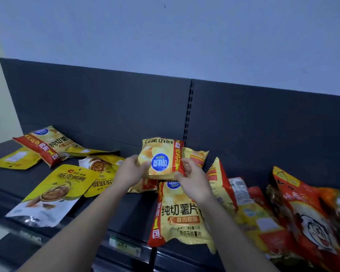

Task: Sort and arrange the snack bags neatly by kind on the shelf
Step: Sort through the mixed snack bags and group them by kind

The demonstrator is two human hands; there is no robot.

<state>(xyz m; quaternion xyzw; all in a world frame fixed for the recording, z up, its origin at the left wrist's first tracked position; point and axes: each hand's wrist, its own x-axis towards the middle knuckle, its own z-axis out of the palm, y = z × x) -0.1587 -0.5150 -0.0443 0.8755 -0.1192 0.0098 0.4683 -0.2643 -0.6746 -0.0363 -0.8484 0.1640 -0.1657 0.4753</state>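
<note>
Head view: a dark grey metal shelf (126,209) with a flat matte back panel (106,107) carries glossy, crinkled plastic snack bags lying loose. A puffy, pillow-shaped yellow chip bag (161,158) with a red stripe and a round blue logo is held upside down above the middle of the shelf, just in front of the panel. The left hand (130,171) grips its left edge with curled fingers; the right hand (194,181) grips its right edge, thumb on the front. Beneath them a second chip bag (181,216) of the same print lies flat at the shelf's front lip, and a third chip bag (49,146) rests at the rear left. A flat yellow walnut pouch (53,193) with a silvery bottom lies front left. Shiny orange-red bags (306,209) lean together at the right.
</note>
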